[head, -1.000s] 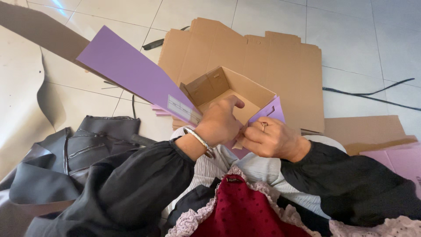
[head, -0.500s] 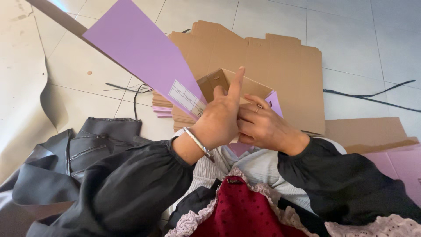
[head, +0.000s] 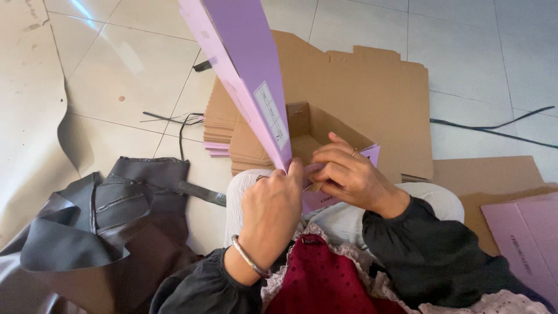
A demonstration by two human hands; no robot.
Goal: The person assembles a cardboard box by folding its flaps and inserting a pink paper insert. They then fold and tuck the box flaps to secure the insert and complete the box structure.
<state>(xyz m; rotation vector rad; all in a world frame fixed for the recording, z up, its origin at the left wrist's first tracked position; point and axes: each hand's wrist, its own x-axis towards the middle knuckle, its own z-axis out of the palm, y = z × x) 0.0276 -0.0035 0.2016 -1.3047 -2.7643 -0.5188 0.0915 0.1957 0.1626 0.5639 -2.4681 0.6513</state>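
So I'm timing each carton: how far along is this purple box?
Done: the box has side walls standing, brown inside showing. In hand: the left hand raises the long purple flap upright while the right hand presses a fold at the near wall. Left: that flap is not closed, and a stack of flat blanks waits behind.

Half-folded box [head: 325, 134]: brown inside, purple outside, open on the lap between both hands.
Raised flap [head: 244, 64]: long purple panel, standing steeply up from the left hand [head: 270, 212].
Label [head: 270, 115]: small white rectangle on that flap.
Flat cardboard [head: 372, 87]: brown cut-out sheets stacked on the floor behind.
Purple sheet [head: 526, 238]: lying flat, far right.
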